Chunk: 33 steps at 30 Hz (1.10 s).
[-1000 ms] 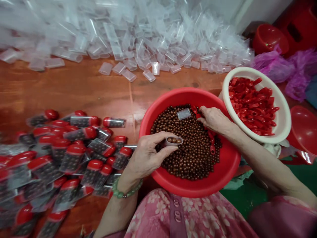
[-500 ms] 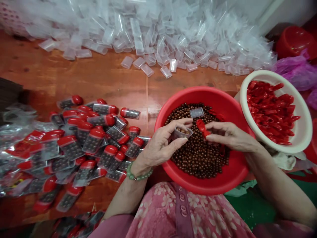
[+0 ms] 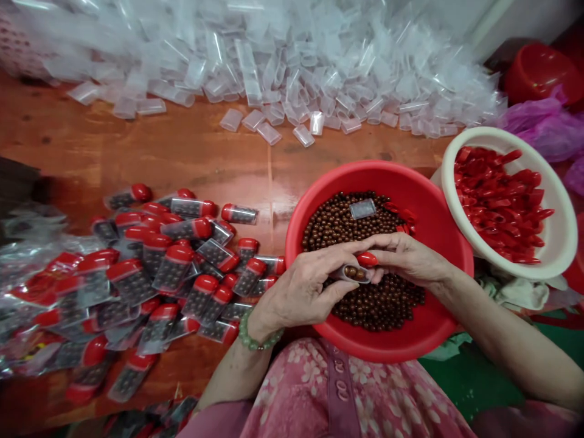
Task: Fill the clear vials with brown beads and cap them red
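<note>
- Clear plastic tube [image 3: 352,274], part filled with brown beads, is held above a red basin. It looks light and thin-walled, likely to crack under a hard squeeze, so its sides seem the best place to hold it.
- Left hand [image 3: 301,286] grips the tube narrowly between thumb and fingers.
- Right hand [image 3: 406,258] pinches a red cap [image 3: 367,260] at its fingertips, just beside the tube's end.
- Brown beads [image 3: 360,222] fill the red basin [image 3: 392,173]; they look round, hard and apt to roll. A spare tube [image 3: 362,208] lies on them.
- Cream bowl [image 3: 563,243] holds a pile of red caps [image 3: 497,204].
- Capped tubes of beads [image 3: 173,267] lie scattered on the wooden desk [image 3: 137,158], left of the basin; no writing can be read on them.
- Heap of empty tubes [image 3: 296,73] sits beyond.
- Purple plastic bag [image 3: 542,125] lies at the far right.
</note>
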{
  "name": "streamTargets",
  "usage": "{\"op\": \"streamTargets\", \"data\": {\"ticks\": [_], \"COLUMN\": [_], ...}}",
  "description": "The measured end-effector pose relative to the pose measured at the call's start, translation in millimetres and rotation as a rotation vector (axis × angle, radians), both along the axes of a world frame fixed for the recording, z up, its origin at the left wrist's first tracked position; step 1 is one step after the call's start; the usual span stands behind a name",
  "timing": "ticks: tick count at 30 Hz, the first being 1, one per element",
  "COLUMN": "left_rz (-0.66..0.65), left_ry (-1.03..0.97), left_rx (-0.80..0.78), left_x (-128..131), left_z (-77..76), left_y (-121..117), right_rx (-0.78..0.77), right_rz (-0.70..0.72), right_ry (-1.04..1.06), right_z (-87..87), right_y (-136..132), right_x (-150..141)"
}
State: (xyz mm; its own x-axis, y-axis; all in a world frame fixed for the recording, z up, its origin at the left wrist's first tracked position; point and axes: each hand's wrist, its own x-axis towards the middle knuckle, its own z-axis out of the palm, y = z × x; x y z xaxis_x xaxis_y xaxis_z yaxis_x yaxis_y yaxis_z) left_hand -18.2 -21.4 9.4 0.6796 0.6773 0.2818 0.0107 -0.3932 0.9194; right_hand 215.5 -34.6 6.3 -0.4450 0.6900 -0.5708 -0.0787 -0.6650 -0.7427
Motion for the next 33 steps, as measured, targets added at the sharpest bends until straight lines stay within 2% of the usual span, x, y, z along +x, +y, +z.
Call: {"op": "streamTargets", "data": {"ticks": [3,6,12,14,16,19,23,26,30,33], "left_rz": [0.008,0.007,-0.033,-0.02,0.04,0.112,0.023,-0.049,-0.059,-0.1], "left_ry": [0.036,0.035,0.018,-0.019,-0.087,-0.213,-0.319,-0.396,-0.458,-0.475], "left_rx": [0.031,0.056,0.031,-0.044,-0.184,-0.43,-0.672,-0.764,-0.849,-0.868], "left_x": [1.5,2.7,2.6,1.0,-0.5,-1.2,0.1,0.3,0.3,0.3], "left_z": [0.8,0.6,-0.9,-1.7,-2.3,-2.7,-4.3,-7.8,-11.5,-13.2], "left_y": [-0.5,-1.0,0.6,1.0,1.0,0.7,2.5,4.7,6.2,7.7], "right_rx": [-0.081,-0.085,0.096,0.176,0.259,0.383,0.556,0.714,0.924,1.003], "right_rz": [-0.068,-0.127,-0.03,-0.008,-0.025,-0.131,-0.251,-0.284,-0.31,-0.281], "right_ry": [0.111,0.151,-0.058,-0.136,-0.182,-0.203,-0.234,-0.338,-0.456,-0.514], "right_z": [1.8,4.7,5.0,7.3,11.8,20.7,32.7,40.0,44.2,42.1], "right_y": [-3.1,-5.0,-5.2,-4.1,-3.0,-1.9,-1.1,1.1,7.6,11.4], "right_x": [-2.0,-1.9,-4.6,-5.5,-5.0,-3.2,-9.7,-25.4,-49.6,-60.5]}}
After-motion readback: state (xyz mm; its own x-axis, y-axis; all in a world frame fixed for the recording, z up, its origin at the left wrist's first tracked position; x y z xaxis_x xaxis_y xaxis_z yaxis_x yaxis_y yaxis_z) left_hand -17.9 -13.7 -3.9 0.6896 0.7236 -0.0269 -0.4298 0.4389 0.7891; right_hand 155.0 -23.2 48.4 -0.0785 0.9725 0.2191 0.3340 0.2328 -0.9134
